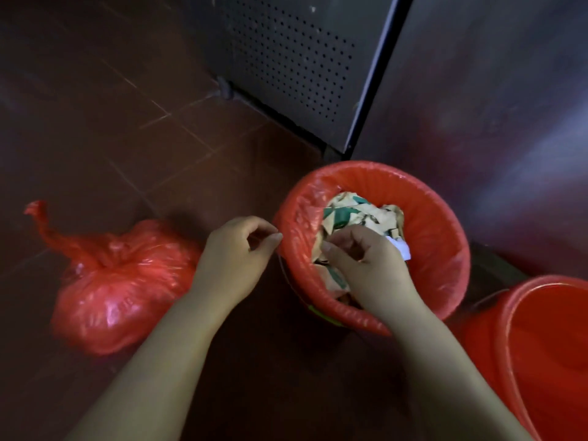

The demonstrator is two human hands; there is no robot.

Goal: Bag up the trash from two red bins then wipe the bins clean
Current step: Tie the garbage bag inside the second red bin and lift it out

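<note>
A red bin [445,218] stands on the floor, lined with a red plastic bag [299,224] folded over its rim. Crumpled paper trash [359,214] in beige and green fills it. My left hand [241,253] sits at the bin's left rim, thumb and fingers pinching the liner's edge. My right hand [366,265] hovers inside the bin over the trash, fingers curled; whether it pinches the liner or the paper I cannot tell. A second red bin [541,338], with no liner and nothing inside, stands at the lower right. A tied red trash bag [117,281] lies on the floor at left.
Dark red-brown floor tiles [127,106] spread to the left and behind. A metal cabinet with a perforated panel [286,58] stands behind the bins, and a steel wall [493,122] rises at the right.
</note>
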